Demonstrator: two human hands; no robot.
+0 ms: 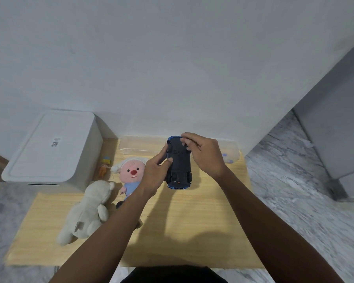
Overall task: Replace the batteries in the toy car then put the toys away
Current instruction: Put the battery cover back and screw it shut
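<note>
Two hands are up over the wooden worktop (192, 231), and between them is the blue toy car (179, 164), flipped belly-up so the dark underside faces the camera. Nearest us, the left hand (153, 174) grips the car's left flank, thumb laid across the chassis. Just beyond, the right hand (202, 154) curls over the far end, fingertips (184, 142) pinching at something near that edge, too small to make out. It looks like the hunt for the battery cover. The smart play: keep the left grip firm and level, let the right fingers work the catch gently, and hold the car low so nothing drops far. Left of the car lie a white plush bear (90, 209), a pink-faced plush doll (131, 174) and a tiny orange figurine (105, 166). Further back sit a lidded white storage box (49, 148) and a clear plastic bin (143, 147) against the wall.
</note>
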